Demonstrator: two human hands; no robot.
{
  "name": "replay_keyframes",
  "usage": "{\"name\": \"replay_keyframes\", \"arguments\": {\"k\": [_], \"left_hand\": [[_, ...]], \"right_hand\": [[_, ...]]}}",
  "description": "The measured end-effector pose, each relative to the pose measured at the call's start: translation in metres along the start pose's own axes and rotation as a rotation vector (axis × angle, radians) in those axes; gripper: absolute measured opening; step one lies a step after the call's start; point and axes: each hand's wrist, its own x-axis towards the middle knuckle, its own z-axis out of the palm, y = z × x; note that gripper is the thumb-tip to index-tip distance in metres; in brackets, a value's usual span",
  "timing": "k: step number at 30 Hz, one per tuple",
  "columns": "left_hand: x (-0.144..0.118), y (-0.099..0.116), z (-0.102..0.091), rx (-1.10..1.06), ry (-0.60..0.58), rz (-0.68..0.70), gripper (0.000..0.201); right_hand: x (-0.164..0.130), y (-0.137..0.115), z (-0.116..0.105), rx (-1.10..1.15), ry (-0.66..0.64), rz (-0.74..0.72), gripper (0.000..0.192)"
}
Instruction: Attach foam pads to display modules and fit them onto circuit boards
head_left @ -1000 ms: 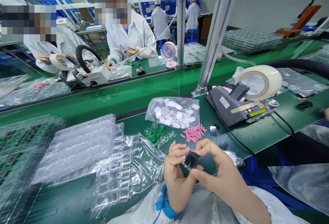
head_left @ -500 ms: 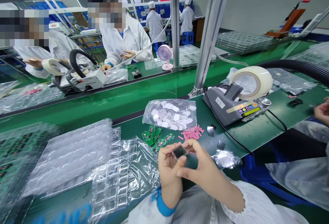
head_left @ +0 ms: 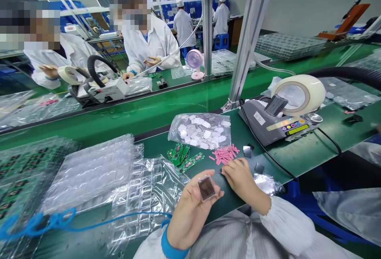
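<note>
My left hand [head_left: 192, 207] holds a small square metal part with a dark middle [head_left: 206, 187], pinched between thumb and fingers, low in the middle of the view. My right hand [head_left: 242, 181] rests on the green table to its right, fingers curled beside a heap of pink strips [head_left: 225, 154]. Whether those fingers hold anything I cannot tell. Several green circuit boards [head_left: 183, 158] lie just beyond my left hand. A clear bag of white squares [head_left: 202, 130] sits behind them.
Clear plastic trays [head_left: 98, 171] cover the table's left side. A grey tape dispenser with a big roll [head_left: 282, 110] stands at right, its black cable running to the table edge. Small metal squares [head_left: 258, 167] lie nearby. People in white coats work across the green belt [head_left: 133, 112].
My right hand let go of the square part and moved right, down to the table by the pink strips. My left hand now holds the part alone, turned face up.
</note>
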Motion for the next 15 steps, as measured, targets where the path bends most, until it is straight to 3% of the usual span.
{"name": "replay_keyframes", "arguments": {"k": [5,7,11,15], "left_hand": [[-0.003,-0.003,0.006,0.161,0.042,-0.078,0.045],[-0.003,-0.006,0.009,0.177,0.028,-0.113,0.047],[-0.003,-0.009,0.015,0.195,-0.034,-0.117,0.046],[-0.004,-0.008,0.018,0.231,-0.079,-0.115,0.043]], "right_hand": [[0.007,-0.034,-0.068,0.217,0.095,-0.152,0.016],[0.008,-0.050,-0.084,0.234,0.157,-0.222,0.018],[0.007,-0.069,-0.085,0.108,0.258,-0.200,0.022],[0.005,-0.069,-0.075,0.050,0.311,-0.234,0.025]]}}
